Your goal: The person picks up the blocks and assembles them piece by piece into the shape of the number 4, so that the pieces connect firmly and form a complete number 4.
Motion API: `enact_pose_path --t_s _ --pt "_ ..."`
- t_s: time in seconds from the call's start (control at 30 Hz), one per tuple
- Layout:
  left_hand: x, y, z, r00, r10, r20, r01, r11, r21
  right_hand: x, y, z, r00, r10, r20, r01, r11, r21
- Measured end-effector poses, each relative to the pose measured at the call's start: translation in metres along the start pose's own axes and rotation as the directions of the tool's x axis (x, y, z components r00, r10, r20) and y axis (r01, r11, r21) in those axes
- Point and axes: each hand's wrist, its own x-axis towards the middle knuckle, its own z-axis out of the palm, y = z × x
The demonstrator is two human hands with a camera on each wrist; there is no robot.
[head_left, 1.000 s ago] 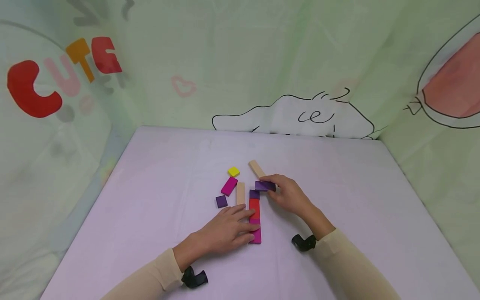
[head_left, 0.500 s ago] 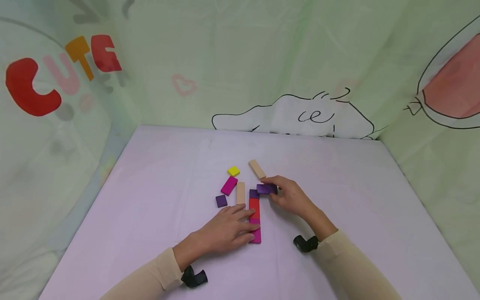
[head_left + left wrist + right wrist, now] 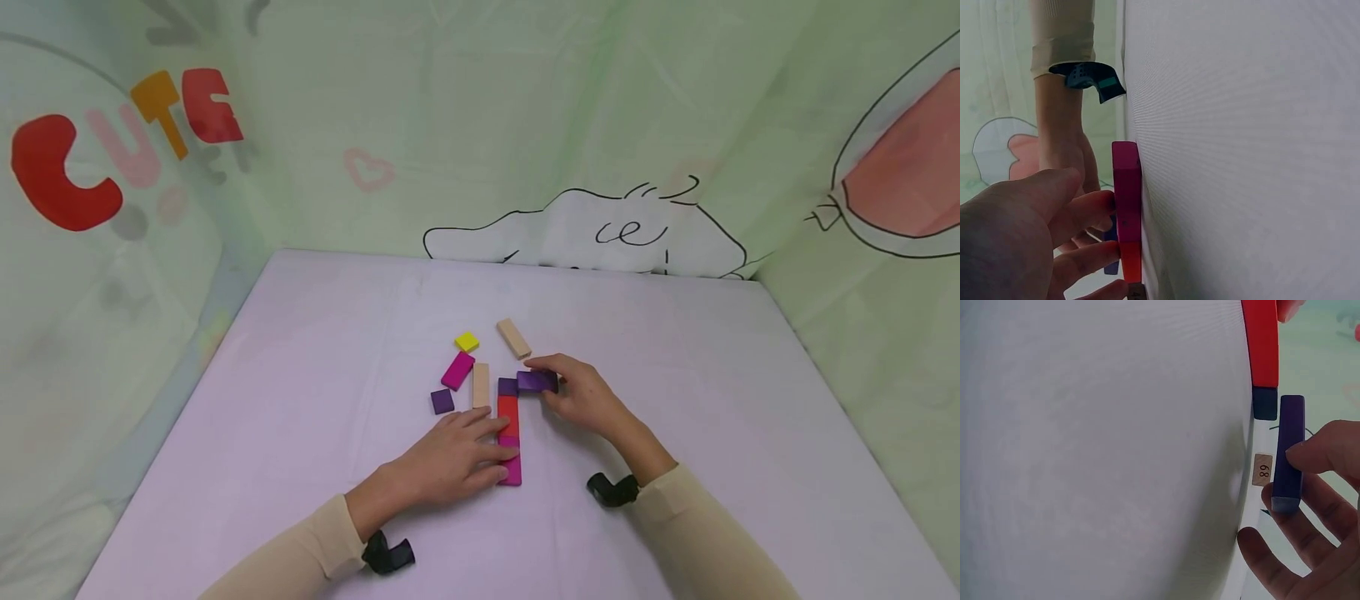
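A straight row on the table is made of a magenta block (image 3: 513, 472), a red block (image 3: 508, 414) and a small dark purple block (image 3: 507, 387) at the far end. My left hand (image 3: 450, 462) lies along its left side, fingers extended, fingertips touching the magenta and red blocks. Between thumb and fingers, my right hand (image 3: 588, 398) pinches a long purple block (image 3: 537, 382), held crosswise by the row's far end. The right wrist view shows this purple block (image 3: 1290, 447) raised off the table, with a gap between it and the small dark purple block (image 3: 1265, 403).
Left of the row lie a plain wooden block (image 3: 481, 385), a tilted magenta block (image 3: 458, 370), a yellow block (image 3: 467, 342) and a purple cube (image 3: 442, 402). Another plain wooden block (image 3: 513, 338) lies just beyond my right fingertips. A printed curtain (image 3: 510, 125) rises behind the table.
My right hand has moved the purple block slightly right and toward me, from above the row's far end to beside it. My left hand stays in place on the row.
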Motion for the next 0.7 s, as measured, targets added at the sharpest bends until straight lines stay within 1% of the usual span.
enact_pose_path --t_s 0.13,0.5,0.7 --pt "-0.0001 0.0004 -0.0007 1.0 0.001 0.005 -0.001 1.0 -0.006 -0.0006 0.0012 0.0005 1.0 0.005 0.0 -0.005 1.0 -0.01" --pt "0.0002 -0.0005 0.0005 1.0 -0.001 0.001 0.001 1.0 -0.01 -0.0025 0.0067 0.0018 1.0 -0.019 -0.015 0.019 1.0 -0.008" --pt "0.0001 -0.0007 0.0007 1.0 0.003 -0.004 -0.003 1.0 -0.013 -0.001 0.0103 0.0033 1.0 -0.02 -0.002 0.02 0.999 -0.044"
